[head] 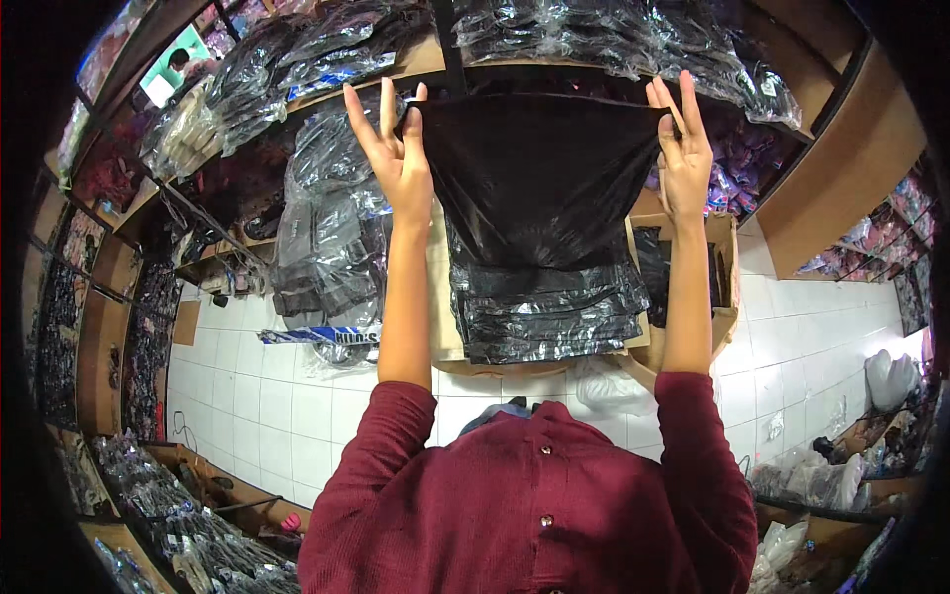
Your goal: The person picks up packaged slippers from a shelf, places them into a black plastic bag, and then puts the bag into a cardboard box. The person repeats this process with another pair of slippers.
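Note:
A black plastic bag [542,171] is stretched wide between my two hands, its top edge nearly straight. My left hand [401,156] pinches its upper left corner between thumb and finger, other fingers spread upward. At the upper right corner, my right hand [679,148] pinches it the same way. The bag's lower part hangs over a stack of folded, glossy black plastic bags [549,319]. Beneath that stack, a pale cardboard surface [444,327] shows at the sides.
An open cardboard box [727,260] with black plastic inside stands right of the stack. Clear-wrapped dark packages [326,230] are piled on the left. Shelves with wrapped goods [549,33] run across the front. A person [185,65] is far off at upper left. White floor tiles [245,386] lie below.

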The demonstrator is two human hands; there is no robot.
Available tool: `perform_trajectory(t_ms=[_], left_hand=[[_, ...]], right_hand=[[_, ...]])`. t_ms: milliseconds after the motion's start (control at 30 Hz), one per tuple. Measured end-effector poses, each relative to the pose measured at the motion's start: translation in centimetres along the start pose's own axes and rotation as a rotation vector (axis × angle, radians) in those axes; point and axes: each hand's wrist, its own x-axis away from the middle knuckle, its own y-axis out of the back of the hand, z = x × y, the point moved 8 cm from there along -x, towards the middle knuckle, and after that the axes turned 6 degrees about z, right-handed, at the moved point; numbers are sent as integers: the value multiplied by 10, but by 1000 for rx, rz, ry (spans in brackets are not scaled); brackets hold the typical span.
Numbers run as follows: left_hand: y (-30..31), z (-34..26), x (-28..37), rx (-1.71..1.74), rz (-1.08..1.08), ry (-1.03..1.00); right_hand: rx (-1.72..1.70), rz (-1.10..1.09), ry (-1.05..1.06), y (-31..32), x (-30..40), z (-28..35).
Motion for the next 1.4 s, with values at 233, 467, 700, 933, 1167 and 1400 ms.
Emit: perform_trajectory(t_ms=[233,467,700,933,1167,1400], left_hand=[[-1,-15,-21,-60,16,-70],[0,2,-27,-78,59,-31],[0,41,-68,-562,128,-3],[16,37,-56,-722,12,-116],[33,36,30,-677,-61,-110],[37,0,131,-656,94,-124]], right_hand=[[-23,30,74,0,-22,19],[-107,62,37,4,-28,1],[298,248,0,7,-77,-40],[737,208,82,25,-64,-38],[621,179,79,27,15,-36],[590,17,-50,39,129,-29]])
